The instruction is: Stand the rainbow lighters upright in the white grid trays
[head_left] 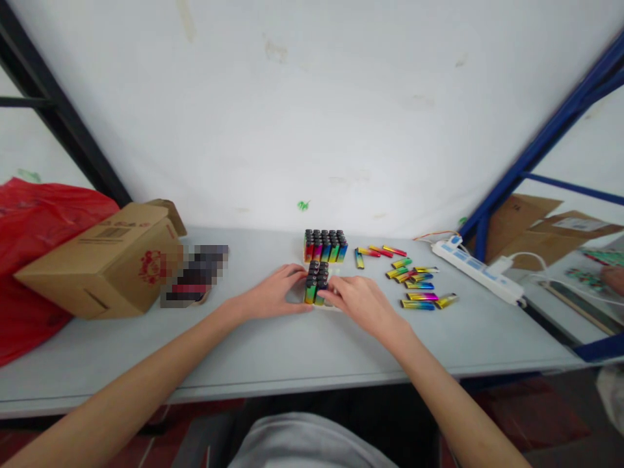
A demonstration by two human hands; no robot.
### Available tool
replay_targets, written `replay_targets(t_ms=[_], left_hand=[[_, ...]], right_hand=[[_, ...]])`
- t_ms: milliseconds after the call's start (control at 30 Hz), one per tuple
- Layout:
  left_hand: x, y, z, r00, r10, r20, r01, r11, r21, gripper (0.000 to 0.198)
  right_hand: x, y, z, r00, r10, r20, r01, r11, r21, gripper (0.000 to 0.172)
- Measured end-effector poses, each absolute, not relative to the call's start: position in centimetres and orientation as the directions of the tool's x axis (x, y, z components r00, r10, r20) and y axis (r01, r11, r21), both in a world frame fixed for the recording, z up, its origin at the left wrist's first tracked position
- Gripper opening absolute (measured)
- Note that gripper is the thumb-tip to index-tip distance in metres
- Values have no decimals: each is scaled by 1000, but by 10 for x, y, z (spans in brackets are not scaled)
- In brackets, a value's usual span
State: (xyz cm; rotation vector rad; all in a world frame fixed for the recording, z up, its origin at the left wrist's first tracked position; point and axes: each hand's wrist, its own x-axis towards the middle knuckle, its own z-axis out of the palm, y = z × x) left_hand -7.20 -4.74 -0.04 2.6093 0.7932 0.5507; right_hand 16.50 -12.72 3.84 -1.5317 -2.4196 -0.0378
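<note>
A small group of lighters with black tops and shiny rainbow bodies stands upright in a pale clear tray in front of me. My left hand curves round the tray's left side, thumb at the near corner and fingers toward the far one. On the other side, my right hand is closed, thumb and fingertips pinching a lighter at the near right of the group. Its fingers hide the tray's right part. Just behind stands a fuller block of upright lighters in several colours.
Several loose lighters lie scattered to the right, near a white power strip. On the left are a cardboard box, a red plastic bag and a blurred-out dark item. Another person's hand shows at far right.
</note>
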Motion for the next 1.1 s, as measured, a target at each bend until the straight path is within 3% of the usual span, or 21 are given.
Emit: replay_targets(t_ms=[167,300,467,600,733,800,900,1000,1100], left_hand=[[-72,-48,1,759,610,229,485,-763,427,68],[-72,-47,0,759,607,234,484,-767,420,67],[-73,-45,0,770,595,231,475,-776,416,63],[-74,-43,4,785,582,212,461,-777,427,64],[-76,-41,6,802,563,198,438,-781,445,65],[-76,-41,6,800,565,200,437,-778,452,65],[-75,-42,7,791,576,206,442,-771,459,64],[-75,-44,6,788,581,204,444,-766,464,64],[-75,-43,4,780,589,211,448,-761,469,66]], right_hand=[[210,-139,42,-447,849,282,829,512,-226,27],[304,-161,24,-343,835,431,899,425,-107,26],[384,-178,-12,-300,880,368,934,350,-77,31],[384,-177,-18,-240,883,403,922,337,-189,37],[359,-172,-1,-42,906,421,856,250,-452,40],[343,-165,8,71,909,410,736,229,-637,42],[313,-146,18,215,916,340,415,229,-880,42],[281,-123,29,300,911,282,81,270,-959,41],[250,-106,41,122,971,204,-164,222,-961,43]])
